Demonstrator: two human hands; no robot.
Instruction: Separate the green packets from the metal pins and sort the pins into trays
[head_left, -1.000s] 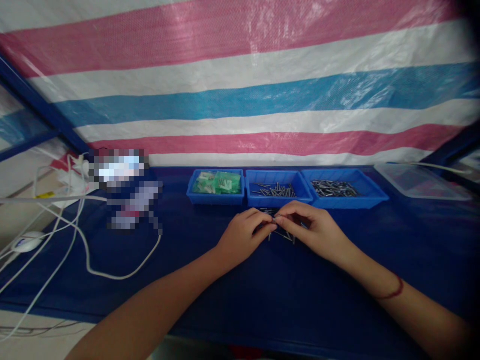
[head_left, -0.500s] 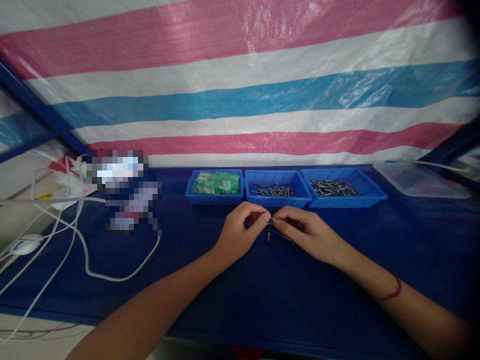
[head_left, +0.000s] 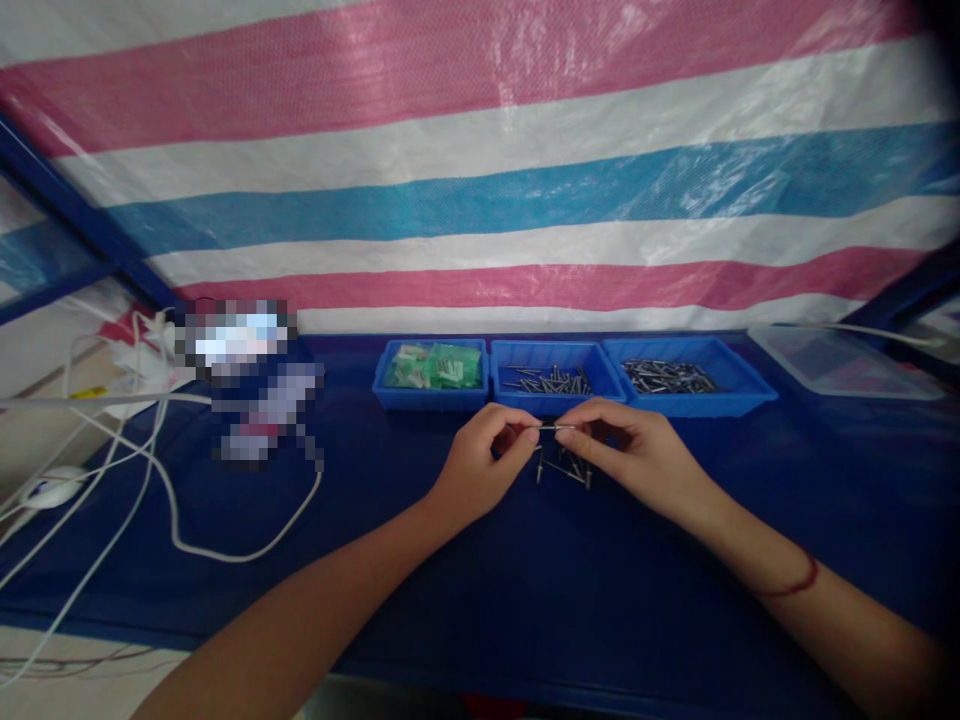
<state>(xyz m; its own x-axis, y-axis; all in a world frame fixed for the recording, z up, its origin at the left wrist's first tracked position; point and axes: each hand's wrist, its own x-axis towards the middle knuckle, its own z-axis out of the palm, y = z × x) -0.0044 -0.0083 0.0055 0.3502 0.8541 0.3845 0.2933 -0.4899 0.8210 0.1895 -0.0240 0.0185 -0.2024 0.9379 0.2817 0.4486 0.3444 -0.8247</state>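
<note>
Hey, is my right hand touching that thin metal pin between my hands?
Touching. The head view shows the right hand pinching one end of the metal pin; the left hand pinches the other.

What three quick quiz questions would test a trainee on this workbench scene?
1. True or false: the left hand and right hand hold one thin pin between their fingertips.
2. Which blue tray holds green and white parts? A. left B. middle C. right
3. What lies loose on the table just beneath the hands?

Key: 1 true. 2 A, the left tray. 3 a few more pins.
</note>
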